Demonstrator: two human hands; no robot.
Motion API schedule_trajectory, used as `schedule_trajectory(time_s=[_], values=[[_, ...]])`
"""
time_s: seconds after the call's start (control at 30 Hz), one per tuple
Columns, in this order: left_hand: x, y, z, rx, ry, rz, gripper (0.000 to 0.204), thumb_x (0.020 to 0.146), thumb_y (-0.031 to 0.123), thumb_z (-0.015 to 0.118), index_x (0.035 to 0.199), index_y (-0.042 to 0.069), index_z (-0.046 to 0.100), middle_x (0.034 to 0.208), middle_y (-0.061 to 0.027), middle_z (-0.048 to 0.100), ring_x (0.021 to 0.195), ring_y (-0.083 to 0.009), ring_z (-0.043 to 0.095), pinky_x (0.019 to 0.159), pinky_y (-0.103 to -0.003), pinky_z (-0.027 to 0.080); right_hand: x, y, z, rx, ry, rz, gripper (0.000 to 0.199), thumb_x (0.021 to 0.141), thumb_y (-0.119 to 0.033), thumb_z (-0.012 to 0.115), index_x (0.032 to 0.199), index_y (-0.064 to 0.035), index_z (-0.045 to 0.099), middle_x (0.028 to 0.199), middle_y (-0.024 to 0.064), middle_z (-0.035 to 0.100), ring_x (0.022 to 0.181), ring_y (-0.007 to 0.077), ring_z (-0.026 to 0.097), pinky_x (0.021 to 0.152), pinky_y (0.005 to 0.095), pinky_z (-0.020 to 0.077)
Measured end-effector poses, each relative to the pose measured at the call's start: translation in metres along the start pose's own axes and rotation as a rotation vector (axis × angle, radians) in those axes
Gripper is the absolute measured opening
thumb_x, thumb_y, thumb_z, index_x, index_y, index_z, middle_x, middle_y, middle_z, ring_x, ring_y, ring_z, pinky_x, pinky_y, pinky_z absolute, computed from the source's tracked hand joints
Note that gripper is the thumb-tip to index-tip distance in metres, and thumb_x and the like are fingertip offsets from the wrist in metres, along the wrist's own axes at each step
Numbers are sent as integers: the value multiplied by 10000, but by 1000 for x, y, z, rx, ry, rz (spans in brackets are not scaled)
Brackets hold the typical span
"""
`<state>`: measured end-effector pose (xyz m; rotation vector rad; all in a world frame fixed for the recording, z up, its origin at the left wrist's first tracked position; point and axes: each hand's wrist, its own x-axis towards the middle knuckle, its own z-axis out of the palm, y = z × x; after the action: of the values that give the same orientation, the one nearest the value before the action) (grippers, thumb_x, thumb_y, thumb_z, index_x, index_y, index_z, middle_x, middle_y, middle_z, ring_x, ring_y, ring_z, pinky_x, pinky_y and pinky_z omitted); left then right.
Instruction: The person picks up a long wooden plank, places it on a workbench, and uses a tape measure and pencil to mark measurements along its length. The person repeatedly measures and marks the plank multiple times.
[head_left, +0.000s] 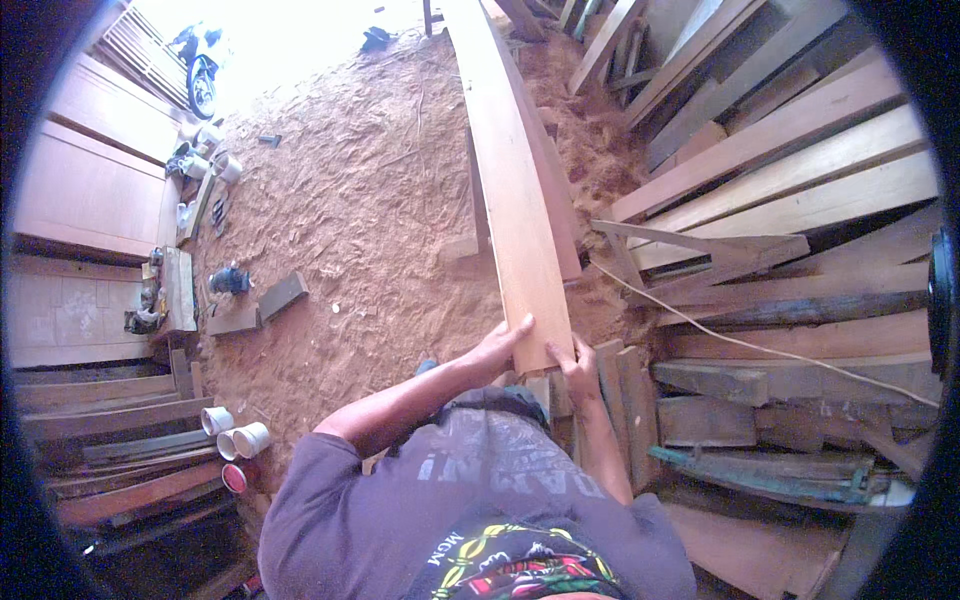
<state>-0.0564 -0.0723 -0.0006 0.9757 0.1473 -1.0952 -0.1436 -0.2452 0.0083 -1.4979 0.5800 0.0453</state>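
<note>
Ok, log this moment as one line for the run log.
left hand: grips plank end | right hand: grips plank end | long plank: raised over sawdust floor

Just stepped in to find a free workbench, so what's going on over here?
A person is handling a long pale wooden plank with both bare hands. The left hand and the right hand each have a grip on its near end, while the rest stretches away over the sawdust-covered floor. More planks are stacked to the right, and a few white cups sit on the floor to the left.
</note>
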Motion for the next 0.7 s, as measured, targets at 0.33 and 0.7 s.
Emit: schedule_trajectory(time_s=[0.33,0.7], values=[[8,28,-22,649,-274,-140,813,943,612,742,1482,47,520,1240,-65,665,1007,-152,627,800,-323,538,-9,3,-2,194,146,73,442,975,-268,735,1286,36,659,1195,112,704,1090,199,662,949,350,528],[56,228,-116,1219,-402,348,473,913,493,804,1116,73,728,1037,-163,765,979,-317,747,842,-449,582,-34,14,82,456,875,262,833,1017,-645,586,1535,-11,437,1479,140,551,1310,302,565,1036,446,497]])
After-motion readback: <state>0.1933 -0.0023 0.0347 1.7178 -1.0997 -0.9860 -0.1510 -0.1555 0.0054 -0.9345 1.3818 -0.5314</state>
